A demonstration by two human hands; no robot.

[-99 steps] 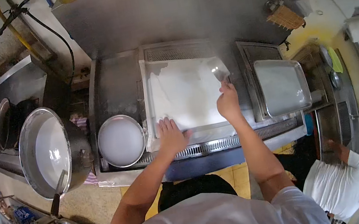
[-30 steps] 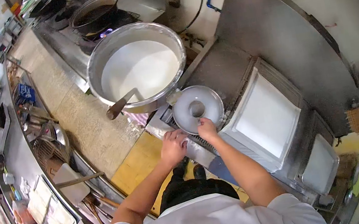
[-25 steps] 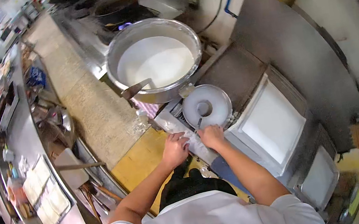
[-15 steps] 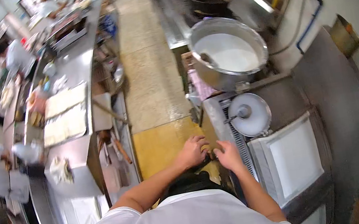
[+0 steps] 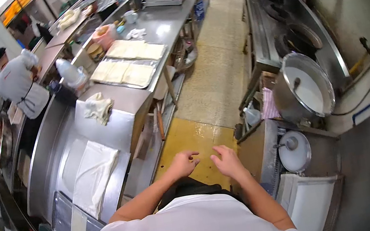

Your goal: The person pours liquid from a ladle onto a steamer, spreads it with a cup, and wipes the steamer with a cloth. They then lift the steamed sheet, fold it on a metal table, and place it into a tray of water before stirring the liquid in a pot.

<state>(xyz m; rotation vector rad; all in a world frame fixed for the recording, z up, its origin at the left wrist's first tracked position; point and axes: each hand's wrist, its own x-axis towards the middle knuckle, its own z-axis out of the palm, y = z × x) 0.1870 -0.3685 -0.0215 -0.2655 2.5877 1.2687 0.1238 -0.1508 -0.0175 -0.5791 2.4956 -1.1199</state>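
My left hand (image 5: pixel 183 163) hovers over the yellow floor in front of my waist, fingers loosely curved and apart, with nothing in it. Beside it, a short gap away, my right hand (image 5: pixel 227 161) is also open and bare. Neither touches a surface. To the right of my right hand lies a round white pan (image 5: pixel 295 155) with a ladle (image 5: pixel 290 143) in it. Behind that stands a large metal pot (image 5: pixel 289 93) of white liquid. A white-lined rectangular tray (image 5: pixel 310 207) is nearest me on the right.
On the left, a steel counter holds a folded white cloth (image 5: pixel 93 180), a crumpled cloth (image 5: pixel 98 108) and metal trays of pale flat sheets (image 5: pixel 131 70). A person (image 5: pixel 20 84) works farther left. A wet floor aisle (image 5: pixel 209 87) runs ahead between the counters.
My view has turned left, bringing more of the left counter and its folded cloth into sight. My hands have moved farther apart from each other.
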